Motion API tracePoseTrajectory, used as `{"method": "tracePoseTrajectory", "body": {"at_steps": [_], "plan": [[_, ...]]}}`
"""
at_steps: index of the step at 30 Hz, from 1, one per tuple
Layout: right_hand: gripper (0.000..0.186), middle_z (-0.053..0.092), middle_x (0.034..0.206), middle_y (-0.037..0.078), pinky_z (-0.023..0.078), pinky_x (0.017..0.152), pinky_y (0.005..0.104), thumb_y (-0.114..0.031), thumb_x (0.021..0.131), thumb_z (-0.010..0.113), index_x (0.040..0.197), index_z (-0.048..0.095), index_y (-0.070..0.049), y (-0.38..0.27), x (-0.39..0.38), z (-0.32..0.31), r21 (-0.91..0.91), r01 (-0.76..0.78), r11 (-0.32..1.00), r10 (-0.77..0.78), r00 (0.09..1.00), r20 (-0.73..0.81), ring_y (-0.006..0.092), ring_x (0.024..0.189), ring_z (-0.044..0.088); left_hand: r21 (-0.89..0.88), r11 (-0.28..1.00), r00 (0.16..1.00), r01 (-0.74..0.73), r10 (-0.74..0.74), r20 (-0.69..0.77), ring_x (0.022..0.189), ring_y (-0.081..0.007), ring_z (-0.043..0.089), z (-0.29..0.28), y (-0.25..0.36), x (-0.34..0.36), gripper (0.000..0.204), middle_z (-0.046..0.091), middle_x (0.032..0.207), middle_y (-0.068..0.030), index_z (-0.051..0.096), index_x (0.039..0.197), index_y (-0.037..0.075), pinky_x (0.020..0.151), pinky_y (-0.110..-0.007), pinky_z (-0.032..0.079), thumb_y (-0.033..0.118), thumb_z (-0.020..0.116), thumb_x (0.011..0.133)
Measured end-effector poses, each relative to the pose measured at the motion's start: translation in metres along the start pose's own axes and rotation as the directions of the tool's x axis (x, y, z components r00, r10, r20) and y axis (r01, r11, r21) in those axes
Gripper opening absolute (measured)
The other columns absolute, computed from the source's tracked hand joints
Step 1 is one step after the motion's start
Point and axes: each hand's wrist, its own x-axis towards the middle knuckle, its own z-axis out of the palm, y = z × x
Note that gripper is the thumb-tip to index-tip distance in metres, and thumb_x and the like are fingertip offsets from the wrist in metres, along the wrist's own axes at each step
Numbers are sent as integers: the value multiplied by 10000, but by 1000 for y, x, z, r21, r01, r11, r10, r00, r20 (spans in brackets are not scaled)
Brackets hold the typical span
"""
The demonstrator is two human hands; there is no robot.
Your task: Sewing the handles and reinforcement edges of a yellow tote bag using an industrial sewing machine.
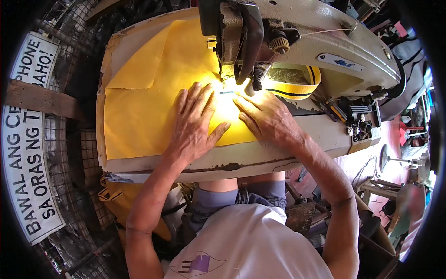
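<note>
A large sheet of yellow fabric [134, 121] lies on the sewing machine table, its far left corner folded over. My left hand [195, 121] rests on it with the fingers spread, just left of the machine's needle area. On the other side my right hand [269, 116] presses down, fingers stretched toward the needle. Between my fingertips a short dark strip shows on the brightly lit cloth. A yellow strap [297, 88] with a dark stripe loops behind my right hand, under the arm of the sewing machine [306, 37]. Glare hides detail around the presser foot.
Screwdrivers and other small tools [341, 111] lie at the table's right, beside small metal parts [357, 128]. A wire mesh wall with a white sign [35, 186] stands at the left. Yellow cloth [134, 200] hangs below the table. A fan [388, 158] stands farther right.
</note>
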Motion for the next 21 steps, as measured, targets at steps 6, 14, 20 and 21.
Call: {"method": "tracePoseTrajectory", "body": {"at_steps": [6, 14, 20, 21], "plan": [[368, 626, 1122, 166, 450, 809, 436, -200, 917, 601, 1239, 594, -22, -4, 6, -8, 8, -33, 999, 32, 993, 113, 319, 889, 572, 37, 999, 998, -4, 2, 57, 1374, -398, 349, -6, -4, -3, 648, 444, 1431, -212, 528, 1304, -55, 1153, -549, 216, 427, 630, 882], [400, 595, 1161, 181, 423, 987, 482, -211, 890, 637, 1249, 600, -37, 7, 8, -5, -70, -46, 996, 57, 985, 165, 374, 1105, 551, 14, 1000, 998, -15, 14, 55, 1385, -387, 343, -4, -12, 9, 653, 451, 1430, -198, 538, 1298, -58, 1161, -538, 215, 429, 637, 875], [390, 520, 1346, 155, 357, 1109, 505, -76, 828, 697, 1210, 620, -60, -6, -54, -54, -116, -341, 933, 317, 931, -182, 360, 1329, 445, 20, 1000, 998, 23, -24, 62, 1391, -383, 334, -6, -12, 7, 657, 444, 1436, -199, 531, 1304, -61, 1169, -527, 206, 409, 652, 861], [412, 546, 1304, 161, 387, 1084, 488, -16, 815, 689, 1219, 626, -67, -1, -68, -69, -174, -414, 893, 356, 889, -286, 372, 1301, 466, 2, 1000, 998, 21, -21, 63, 1393, -382, 330, -5, -12, 10, 660, 440, 1438, -197, 528, 1307, -59, 1170, -526, 203, 403, 659, 856]]}}
